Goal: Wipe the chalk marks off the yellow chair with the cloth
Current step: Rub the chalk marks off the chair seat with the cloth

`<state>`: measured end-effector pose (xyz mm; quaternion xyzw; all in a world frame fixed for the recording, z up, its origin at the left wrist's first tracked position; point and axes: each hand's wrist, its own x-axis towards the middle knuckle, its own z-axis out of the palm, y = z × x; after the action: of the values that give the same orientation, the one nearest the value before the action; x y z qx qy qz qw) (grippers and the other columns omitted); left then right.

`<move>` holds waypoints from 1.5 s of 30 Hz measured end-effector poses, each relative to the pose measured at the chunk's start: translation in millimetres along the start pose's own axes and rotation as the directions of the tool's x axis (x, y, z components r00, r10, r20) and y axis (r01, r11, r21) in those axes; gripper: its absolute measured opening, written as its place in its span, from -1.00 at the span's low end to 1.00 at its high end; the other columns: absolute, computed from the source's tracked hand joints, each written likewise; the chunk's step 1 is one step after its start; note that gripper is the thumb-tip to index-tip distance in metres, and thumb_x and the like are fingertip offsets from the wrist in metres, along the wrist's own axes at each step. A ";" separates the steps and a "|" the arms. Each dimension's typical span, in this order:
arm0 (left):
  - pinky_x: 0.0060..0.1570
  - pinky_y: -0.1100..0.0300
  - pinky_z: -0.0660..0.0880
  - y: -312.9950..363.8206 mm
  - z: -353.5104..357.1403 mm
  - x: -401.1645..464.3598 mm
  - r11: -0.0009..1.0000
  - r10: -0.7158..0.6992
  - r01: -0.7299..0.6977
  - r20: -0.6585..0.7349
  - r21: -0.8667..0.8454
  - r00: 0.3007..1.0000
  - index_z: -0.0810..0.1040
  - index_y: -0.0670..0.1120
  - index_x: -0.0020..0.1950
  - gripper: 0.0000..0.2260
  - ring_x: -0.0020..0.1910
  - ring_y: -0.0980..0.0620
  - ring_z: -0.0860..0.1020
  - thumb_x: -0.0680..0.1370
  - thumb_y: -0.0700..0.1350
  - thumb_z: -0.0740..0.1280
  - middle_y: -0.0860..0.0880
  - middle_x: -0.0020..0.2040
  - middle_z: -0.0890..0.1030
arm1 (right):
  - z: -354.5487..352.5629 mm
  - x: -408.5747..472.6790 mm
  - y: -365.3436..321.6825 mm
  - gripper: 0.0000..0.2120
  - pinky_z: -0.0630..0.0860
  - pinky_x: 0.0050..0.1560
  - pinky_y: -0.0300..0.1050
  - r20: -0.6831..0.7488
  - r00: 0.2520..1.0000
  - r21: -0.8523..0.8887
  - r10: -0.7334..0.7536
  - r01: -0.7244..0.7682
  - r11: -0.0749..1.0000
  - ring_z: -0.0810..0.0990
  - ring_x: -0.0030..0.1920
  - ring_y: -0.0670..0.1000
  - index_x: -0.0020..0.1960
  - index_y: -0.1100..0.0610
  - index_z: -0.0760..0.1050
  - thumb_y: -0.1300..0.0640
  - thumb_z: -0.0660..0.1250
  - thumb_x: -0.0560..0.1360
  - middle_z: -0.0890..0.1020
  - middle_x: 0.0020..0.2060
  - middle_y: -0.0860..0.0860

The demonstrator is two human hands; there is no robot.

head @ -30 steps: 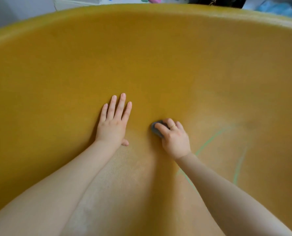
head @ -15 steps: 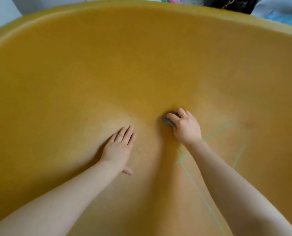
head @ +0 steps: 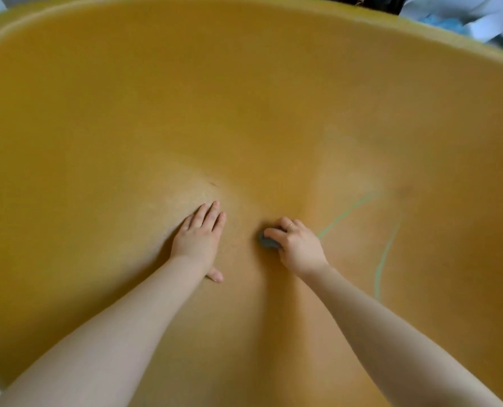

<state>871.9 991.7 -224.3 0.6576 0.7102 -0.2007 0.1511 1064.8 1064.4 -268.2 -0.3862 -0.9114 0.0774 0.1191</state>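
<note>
The yellow chair (head: 185, 98) fills almost the whole view, its curved shell wrapping around me. My right hand (head: 298, 245) is shut on a small dark grey cloth (head: 267, 241) and presses it onto the seat near the middle. Only the cloth's left edge shows past my fingers. Green chalk marks run to the right of that hand: one slanted line (head: 344, 215) and one curved line (head: 383, 259). My left hand (head: 198, 239) lies flat on the seat to the left, fingers together, holding nothing.
The chair's rim (head: 244, 1) arcs along the top of the view. Beyond it at the top right lie white and blue items (head: 461, 13) and something dark (head: 370, 1).
My right hand with the cloth has slid back toward me and slightly left. The green line near my right forearm is no longer visible. My left hand has stayed flat on the seat.
</note>
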 end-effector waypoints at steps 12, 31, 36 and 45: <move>0.46 0.04 -0.13 8.3 3.1 -1.3 0.996 -0.071 0.071 -0.011 0.053 0.997 -0.30 -0.09 0.51 0.11 0.50 -0.08 -0.28 0.32 0.27 0.42 -0.10 0.50 -0.35 | -0.5 -0.6 8.3 -0.69 0.43 -0.24 -0.08 -0.013 0.978 0.046 0.209 -0.208 0.977 0.52 -0.15 0.23 0.02 0.09 0.59 0.36 0.30 0.35 0.55 -0.09 0.15; 0.44 0.05 -0.24 38.0 44.6 -41.0 0.990 0.019 -0.006 0.094 -0.140 0.995 -0.26 0.08 0.52 0.07 0.48 -0.06 -0.33 0.31 0.29 0.42 -0.09 0.47 -0.42 | 0.3 -44.5 0.6 -0.66 0.39 -0.19 -0.10 0.009 0.972 -0.010 0.236 -0.236 0.972 0.46 -0.10 0.20 0.06 0.10 0.58 0.38 0.25 0.38 0.54 -0.05 0.15; 0.45 0.02 -0.22 40.4 39.1 -45.8 0.992 0.010 0.004 0.111 -0.122 0.994 -0.25 0.07 0.52 0.06 0.49 -0.08 -0.31 0.32 0.30 0.41 -0.11 0.48 -0.40 | -5.2 -133.8 -60.8 -0.62 0.53 -0.25 -0.11 0.150 0.984 0.180 0.094 -0.120 0.976 0.51 -0.28 0.18 -0.05 0.05 0.60 0.35 0.31 0.21 0.57 -0.19 0.08; 0.45 0.03 -0.21 43.6 43.9 -43.7 0.995 -0.021 0.033 0.133 -0.090 0.991 -0.29 0.08 0.51 0.05 0.49 -0.06 -0.31 0.33 0.32 0.38 -0.09 0.48 -0.41 | -1.4 -105.2 -26.2 -0.67 0.46 -0.18 -0.05 0.007 0.958 -0.048 0.286 -0.286 0.957 0.46 -0.09 0.24 0.13 0.01 0.56 0.28 0.20 0.46 0.52 0.00 0.18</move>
<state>917.0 934.7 -245.6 0.6256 0.7161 -0.2128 0.2250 1118.1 970.4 -277.3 -0.5159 -0.8484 0.0755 0.0914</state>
